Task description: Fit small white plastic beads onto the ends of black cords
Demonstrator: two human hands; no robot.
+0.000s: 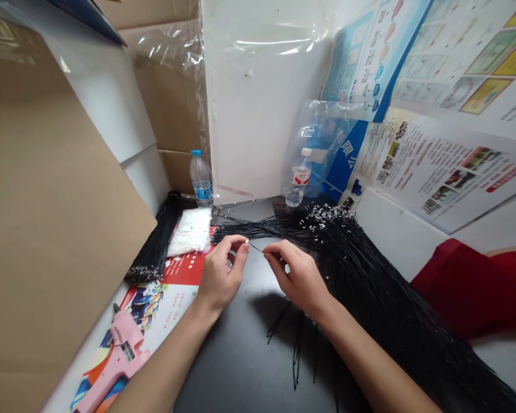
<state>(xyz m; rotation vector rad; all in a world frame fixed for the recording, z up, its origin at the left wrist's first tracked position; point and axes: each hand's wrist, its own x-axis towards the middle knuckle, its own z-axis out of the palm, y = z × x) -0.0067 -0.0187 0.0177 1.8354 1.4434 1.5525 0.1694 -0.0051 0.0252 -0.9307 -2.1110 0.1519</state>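
Observation:
My left hand [223, 267] is closed in a pinch on a tiny white piece [246, 241] between thumb and forefinger. From there a thin black wire [255, 248] runs to my right hand [298, 272], whose thumb and fingertips pinch it. Both hands are above the dark tabletop [236, 355]. Behind them lies a bunch of black wires [258, 229]. To the right spreads a large heap of black wires [361, 287] with many small white ends [327, 215]. Several loose wires [296, 355] lie beneath my right forearm.
A pink glue gun [122, 350] rests at the left on printed paper [176, 310]. A bag of white pieces [191, 229], another black wire bundle [155, 252] and two bottles, blue-capped [202, 180] and white-capped [298, 178], stand or lie farther back. Cardboard [60, 201] walls the left; red cloth [468, 287] is right.

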